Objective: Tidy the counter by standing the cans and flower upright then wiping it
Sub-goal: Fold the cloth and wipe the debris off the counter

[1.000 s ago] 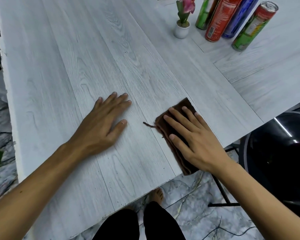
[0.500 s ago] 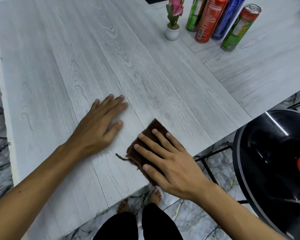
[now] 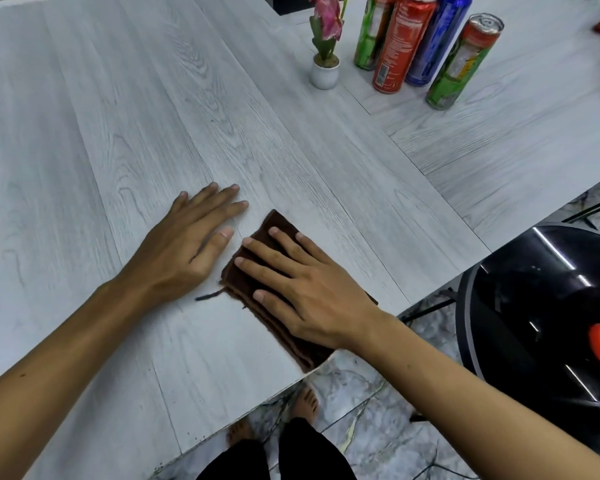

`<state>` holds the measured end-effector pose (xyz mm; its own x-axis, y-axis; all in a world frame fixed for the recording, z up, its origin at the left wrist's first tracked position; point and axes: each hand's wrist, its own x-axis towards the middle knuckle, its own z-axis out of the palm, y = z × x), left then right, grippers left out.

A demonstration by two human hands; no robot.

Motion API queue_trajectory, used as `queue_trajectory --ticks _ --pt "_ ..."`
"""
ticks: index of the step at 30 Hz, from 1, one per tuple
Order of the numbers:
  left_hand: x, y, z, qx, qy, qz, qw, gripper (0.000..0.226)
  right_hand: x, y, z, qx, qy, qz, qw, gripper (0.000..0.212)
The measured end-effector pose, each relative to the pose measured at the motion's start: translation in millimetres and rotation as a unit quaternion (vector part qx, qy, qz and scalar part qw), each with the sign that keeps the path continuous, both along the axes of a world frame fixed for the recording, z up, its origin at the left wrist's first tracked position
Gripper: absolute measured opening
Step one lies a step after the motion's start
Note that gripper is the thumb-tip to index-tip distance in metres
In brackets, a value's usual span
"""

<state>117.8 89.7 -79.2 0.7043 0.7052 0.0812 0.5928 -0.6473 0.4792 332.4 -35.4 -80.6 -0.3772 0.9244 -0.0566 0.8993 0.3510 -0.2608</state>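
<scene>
Your right hand (image 3: 312, 289) lay flat and open on the folded brown cloth (image 3: 274, 225), pressing it to the desk (image 3: 153, 116) rather than gripping it. Your left hand (image 3: 187, 247) was also open, palm down on the bare wood just beside the cloth, holding nothing. The cloth sat at the near edge of the desk, with one corner poking past the rim over the floor (image 3: 371, 420).

That overhang was the main risk. Because you were only pinning the cloth with a flat palm, a stroke toward yourself could have dragged it off the edge and dropped it onto the floor. A loose thread (image 3: 207, 296) trailed from the cloth's left side and could have snagged under your left hand.

The four cans (image 3: 392, 46) and the potted flower (image 3: 324, 39) stood upright at the far side, close together, well apart from your hands. Judging by that, only wiping remained. A wide sweep reaching that far could have clipped the flower pot or the nearest can, and tall cans packed so tightly would likely have toppled together.
</scene>
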Motion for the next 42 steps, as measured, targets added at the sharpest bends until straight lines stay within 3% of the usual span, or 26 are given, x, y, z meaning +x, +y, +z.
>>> queue_trajectory --ticks 9,24,30,33,38,42 --pt "31.8 4.9 1.2 -0.001 -0.013 0.009 1.000 0.052 59.6 25.2 2.9 0.015 0.011 -0.093 0.996 0.053" --pt "66.5 -35.5 5.4 -0.018 -0.014 0.004 1.000 0.055 92.7 -46.7 -3.3 0.014 0.049 -0.163 0.985 0.054" --pt "70.3 -67.9 13.8 -0.014 0.027 0.018 0.999 0.060 97.4 -59.2 12.3 0.030 0.168 -0.195 0.966 0.053" --pt "75.8 -85.7 20.8 -0.025 0.041 0.064 0.997 0.063 109.9 -60.0 28.5 0.059 0.168 -0.243 0.954 0.051" --pt "86.9 -120.1 35.0 -0.017 0.034 0.158 0.987 0.058 138.5 -58.4 49.4 -0.018 0.178 -0.324 0.929 0.054" --pt "99.2 -139.3 41.7 -0.098 0.007 0.212 0.972 0.050 155.1 -54.6 58.7 -0.118 0.174 -0.322 0.923 0.054"
